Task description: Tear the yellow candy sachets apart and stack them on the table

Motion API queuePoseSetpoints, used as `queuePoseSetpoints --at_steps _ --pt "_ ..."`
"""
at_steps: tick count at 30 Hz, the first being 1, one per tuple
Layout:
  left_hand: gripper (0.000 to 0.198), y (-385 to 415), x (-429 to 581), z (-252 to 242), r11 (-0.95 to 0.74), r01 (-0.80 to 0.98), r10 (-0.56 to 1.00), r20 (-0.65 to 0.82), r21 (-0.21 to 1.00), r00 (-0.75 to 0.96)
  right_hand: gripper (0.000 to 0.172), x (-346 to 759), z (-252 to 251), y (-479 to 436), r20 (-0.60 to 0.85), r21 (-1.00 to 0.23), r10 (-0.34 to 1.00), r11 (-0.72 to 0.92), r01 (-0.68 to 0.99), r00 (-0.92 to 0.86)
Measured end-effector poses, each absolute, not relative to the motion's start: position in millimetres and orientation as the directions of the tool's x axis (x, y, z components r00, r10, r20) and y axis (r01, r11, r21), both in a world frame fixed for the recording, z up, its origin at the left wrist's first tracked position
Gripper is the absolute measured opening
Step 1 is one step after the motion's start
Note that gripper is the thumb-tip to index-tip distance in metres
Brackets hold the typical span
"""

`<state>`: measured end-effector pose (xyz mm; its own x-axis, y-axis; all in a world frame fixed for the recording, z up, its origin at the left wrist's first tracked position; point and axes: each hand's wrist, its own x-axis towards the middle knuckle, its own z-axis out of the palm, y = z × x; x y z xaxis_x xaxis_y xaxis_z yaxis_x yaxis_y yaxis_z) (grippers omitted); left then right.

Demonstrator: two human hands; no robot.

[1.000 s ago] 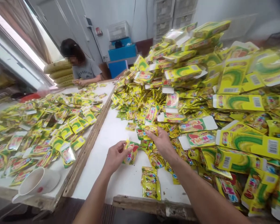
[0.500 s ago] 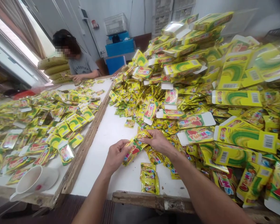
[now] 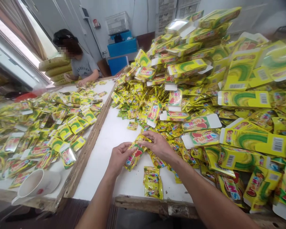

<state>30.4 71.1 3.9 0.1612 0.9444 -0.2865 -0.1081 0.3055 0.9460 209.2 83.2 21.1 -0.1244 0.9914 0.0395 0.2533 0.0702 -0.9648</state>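
Over the white tabletop (image 3: 102,152), my left hand (image 3: 120,157) grips the left side of a yellow-green candy box (image 3: 135,156) with a watermelon picture. My right hand (image 3: 157,144) pinches the box's upper end, where a small yellow packet (image 3: 141,138) shows at the fingertips; whether it is inside the box cannot be made out. Below the hands lies a short stack of yellow packets (image 3: 153,183). Just right of my right hand, loose packets (image 3: 143,92) and boxes (image 3: 202,136) form a large heap.
A wooden strip (image 3: 92,140) divides the tables. Left of it are many filled-looking boxes (image 3: 69,130) and a white mug (image 3: 35,184). Across the table a person in a grey shirt (image 3: 84,68) works near blue bins (image 3: 122,47). A wooden edge (image 3: 143,203) runs along the front.
My right hand has shifted slightly left along the box's upper end. The box remains between both hands. The other person's hands have moved apart.
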Motion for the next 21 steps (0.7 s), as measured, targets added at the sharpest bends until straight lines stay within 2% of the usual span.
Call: queuePoseSetpoints --at_steps 3,6,10,14,18,21 --pt "0.039 72 30 6 0.339 -0.167 0.938 -0.32 0.926 0.134 0.015 208 23 82 0.098 -0.941 0.993 0.116 0.317 -0.072" --pt "0.037 71 30 7 0.346 -0.195 0.936 -0.323 0.918 0.138 0.017 206 25 80 0.137 -0.903 0.984 0.172 0.392 -0.118" --pt "0.035 70 28 6 0.356 -0.196 0.932 -0.333 0.914 0.14 0.027 199 22 75 0.091 -0.927 0.955 0.185 0.328 -0.281" --pt "0.034 67 25 8 0.382 -0.182 0.921 -0.356 0.906 0.161 0.018 187 14 69 0.033 -0.913 0.935 0.172 0.369 -0.354" --pt "0.04 59 29 9 0.397 -0.15 0.899 -0.351 0.905 0.263 0.015 180 10 67 -0.017 -0.911 0.954 0.109 0.399 -0.298" --pt "0.04 60 27 8 0.352 -0.022 0.884 -0.324 0.936 0.338 0.016 184 14 69 -0.01 -0.905 0.974 0.088 0.416 -0.228"
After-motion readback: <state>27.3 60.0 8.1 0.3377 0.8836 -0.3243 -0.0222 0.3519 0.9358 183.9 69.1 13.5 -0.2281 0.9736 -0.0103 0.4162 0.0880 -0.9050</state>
